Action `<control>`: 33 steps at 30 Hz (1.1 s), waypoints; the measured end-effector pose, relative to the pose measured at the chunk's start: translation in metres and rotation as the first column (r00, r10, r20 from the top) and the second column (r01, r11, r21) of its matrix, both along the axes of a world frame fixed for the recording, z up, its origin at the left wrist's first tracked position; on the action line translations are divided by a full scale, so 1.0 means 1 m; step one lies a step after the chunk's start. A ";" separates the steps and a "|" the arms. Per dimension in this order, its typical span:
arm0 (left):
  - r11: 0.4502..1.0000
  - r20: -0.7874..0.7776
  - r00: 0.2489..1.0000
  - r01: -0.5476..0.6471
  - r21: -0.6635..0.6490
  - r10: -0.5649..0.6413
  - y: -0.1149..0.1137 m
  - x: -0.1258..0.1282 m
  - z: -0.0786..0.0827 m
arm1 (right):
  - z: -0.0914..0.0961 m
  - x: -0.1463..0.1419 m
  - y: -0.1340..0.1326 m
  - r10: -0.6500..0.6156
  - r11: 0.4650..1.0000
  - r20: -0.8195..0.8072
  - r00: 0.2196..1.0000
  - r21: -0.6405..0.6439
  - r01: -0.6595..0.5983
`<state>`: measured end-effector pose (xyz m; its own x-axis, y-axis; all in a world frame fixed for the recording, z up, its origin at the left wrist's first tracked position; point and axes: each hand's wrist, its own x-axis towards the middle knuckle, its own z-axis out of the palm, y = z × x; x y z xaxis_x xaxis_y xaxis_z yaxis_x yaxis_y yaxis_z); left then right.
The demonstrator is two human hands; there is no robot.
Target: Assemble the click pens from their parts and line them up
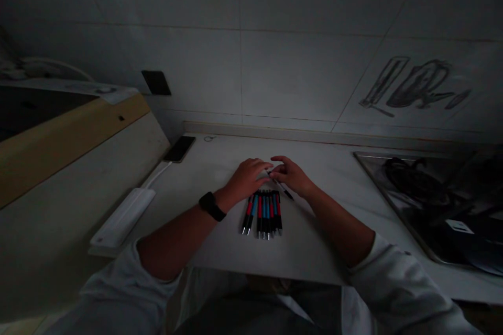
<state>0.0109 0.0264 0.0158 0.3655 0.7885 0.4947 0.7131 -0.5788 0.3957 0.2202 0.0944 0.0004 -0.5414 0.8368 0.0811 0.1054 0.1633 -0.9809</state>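
Note:
A slim pen (283,189) with a pale barrel and a dark lower end slants across the white counter. Its upper end is pinched by my right hand (292,176), the index finger raised. My left hand (247,177) curves in from the other side, thumb and fingers apart, close to the pen's upper tip; whether it touches the pen is hard to see. Just below the hands lie several red and blue click pens (263,214) side by side, their silver tips toward me. My left hand partly covers their upper ends. A black watch (212,206) is on my left wrist.
A white power strip (123,217) and a phone (179,149) lie on the left, beside a large cream-coloured box (90,162). To the right is a metal-rimmed stove (408,209) with dark items on it. A tiled wall (286,78) closes off the back of the counter (220,246).

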 end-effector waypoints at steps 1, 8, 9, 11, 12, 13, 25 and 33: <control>1.000 -0.019 1.000 -0.001 0.007 0.001 0.003 -0.003 0.000 | 0.000 -0.004 0.000 0.009 1.000 0.021 1.000 0.016 -0.009; 1.000 0.012 1.000 0.018 0.009 -0.018 0.006 -0.022 -0.013 | -0.003 -0.001 -0.002 0.043 0.979 0.183 0.982 0.187 -0.077; 1.000 0.055 0.998 -0.006 0.007 0.005 0.007 -0.025 -0.014 | -0.004 0.004 -0.001 0.014 0.969 0.219 0.976 0.239 -0.068; 0.998 0.164 0.985 -0.060 -0.010 0.060 0.010 -0.031 -0.017 | -0.007 0.015 0.001 -0.075 0.939 0.296 0.952 0.342 -0.033; 0.996 0.221 0.972 -0.082 -0.025 0.086 0.011 -0.033 -0.019 | -0.009 0.019 0.003 -0.112 0.926 0.326 0.939 0.376 -0.020; 0.994 0.273 0.956 -0.101 -0.044 0.109 0.012 -0.034 -0.020 | -0.011 0.022 0.005 -0.137 0.919 0.348 0.927 0.394 -0.013; 0.980 0.396 0.901 -0.123 -0.157 0.177 0.014 -0.039 -0.028 | -0.021 0.026 0.010 -0.223 0.837 0.243 0.944 0.545 0.058; 0.977 0.400 0.898 -0.123 -0.173 0.183 0.015 -0.041 -0.030 | -0.022 0.025 0.010 -0.221 0.842 0.264 0.939 0.537 0.047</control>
